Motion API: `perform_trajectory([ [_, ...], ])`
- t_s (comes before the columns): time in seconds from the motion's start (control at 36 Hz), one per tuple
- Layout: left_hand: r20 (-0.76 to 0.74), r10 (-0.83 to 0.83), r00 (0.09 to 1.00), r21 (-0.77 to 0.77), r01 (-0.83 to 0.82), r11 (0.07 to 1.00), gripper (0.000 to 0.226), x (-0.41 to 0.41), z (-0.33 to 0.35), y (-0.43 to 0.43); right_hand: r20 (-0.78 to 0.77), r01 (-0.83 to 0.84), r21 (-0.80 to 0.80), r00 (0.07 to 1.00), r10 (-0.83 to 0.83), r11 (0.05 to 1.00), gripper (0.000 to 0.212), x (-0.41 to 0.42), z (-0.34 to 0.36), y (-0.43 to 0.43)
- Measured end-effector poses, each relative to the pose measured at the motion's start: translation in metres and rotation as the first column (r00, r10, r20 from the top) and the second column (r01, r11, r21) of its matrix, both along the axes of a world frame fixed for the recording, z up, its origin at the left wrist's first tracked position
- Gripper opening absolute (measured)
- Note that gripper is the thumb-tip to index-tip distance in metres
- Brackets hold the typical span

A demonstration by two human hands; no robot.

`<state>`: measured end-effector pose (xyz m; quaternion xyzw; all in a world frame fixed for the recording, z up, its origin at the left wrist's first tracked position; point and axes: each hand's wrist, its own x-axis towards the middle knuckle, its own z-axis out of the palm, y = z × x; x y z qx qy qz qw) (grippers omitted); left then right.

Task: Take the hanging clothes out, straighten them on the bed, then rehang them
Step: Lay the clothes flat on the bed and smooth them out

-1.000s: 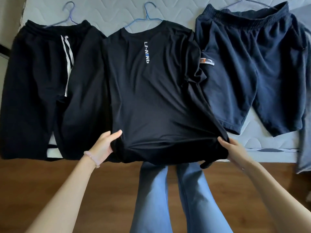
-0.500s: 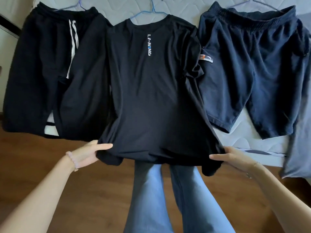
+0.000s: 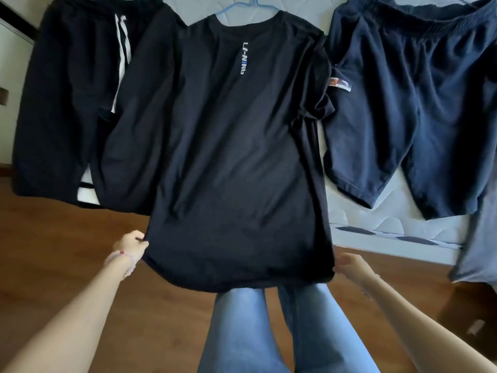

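Note:
A black T-shirt [image 3: 236, 157] with a small vertical logo lies stretched on the bed, on a blue hanger [image 3: 250, 5] whose hook shows above the collar. Its hem hangs past the mattress edge. My left hand [image 3: 131, 246] pinches the hem's left corner and my right hand [image 3: 349, 265] grips the right corner, pulling the cloth taut. Black pants with white drawstrings [image 3: 75, 103] lie to the left. Navy shorts [image 3: 411, 109] lie to the right, both on the pale mattress [image 3: 390, 224].
A brown wooden floor [image 3: 59, 243] runs along the bed's near edge. My legs in light blue jeans [image 3: 242, 332] stand under the shirt hem. A grey cloth [image 3: 478, 238] hangs off the bed at the far right. A white cabinet [image 3: 10, 63] stands at the left.
Both hands have drawn the shirt hem toward me and off the mattress edge, flattening the bunched hem. The view has shifted down, so the clothes sit higher in frame.

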<state>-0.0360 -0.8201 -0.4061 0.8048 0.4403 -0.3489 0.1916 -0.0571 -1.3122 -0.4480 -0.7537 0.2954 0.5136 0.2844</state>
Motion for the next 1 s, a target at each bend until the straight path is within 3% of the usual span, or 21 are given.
perform_trajectory([
  [0.08, -0.069, -0.080, 0.994, 0.045, 0.083, 0.996, 0.021, 0.012, -0.018, 0.001, -0.031, -0.044, -0.083, 0.999, 0.041, 0.996, 0.009, 0.015, -0.002, 0.007],
  [0.19, 0.000, -0.178, 0.984, 0.006, 0.178, 0.984, 0.026, 0.053, -0.028, -0.015, 0.122, 0.092, -0.077, 0.989, -0.082, 0.993, 0.020, 0.061, 0.004, 0.015],
  [0.36, 0.186, -0.309, 0.933, -0.077, 0.327, 0.942, 0.022, 0.141, -0.033, -0.044, 0.409, 0.169, -0.048, 0.903, -0.135, 0.984, 0.023, 0.156, 0.031, 0.031],
  [0.47, 0.325, -0.332, 0.885, -0.137, 0.391, 0.910, 0.022, 0.197, -0.029, -0.070, 0.504, 0.226, -0.024, 0.844, -0.183, 0.974, 0.017, 0.216, 0.042, 0.041],
  [0.58, 0.433, -0.384, 0.815, -0.138, 0.481, 0.866, 0.023, 0.261, -0.032, -0.103, 0.563, 0.252, -0.067, 0.809, -0.172, 0.965, 0.028, 0.266, 0.033, 0.052],
  [0.72, 0.606, -0.514, 0.607, -0.119, 0.708, 0.696, 0.027, 0.356, -0.038, -0.163, 0.567, 0.349, -0.055, 0.782, -0.259, 0.936, 0.045, 0.314, 0.011, 0.065],
  [0.83, 0.642, -0.696, 0.322, -0.004, 0.909, 0.417, 0.039, 0.421, -0.049, -0.221, 0.488, 0.295, -0.153, 0.852, -0.188, 0.943, 0.053, 0.331, -0.008, 0.069],
  [0.92, 0.595, -0.799, 0.086, 0.149, 0.965, 0.214, 0.047, 0.466, -0.061, -0.260, 0.458, 0.278, -0.203, 0.875, -0.160, 0.939, 0.045, 0.332, -0.021, 0.065],
  [1.0, 0.522, -0.852, -0.044, 0.315, 0.938, 0.145, 0.052, 0.507, -0.073, -0.282, 0.485, 0.313, -0.180, 0.853, -0.193, 0.932, 0.024, 0.330, -0.026, 0.063],
])
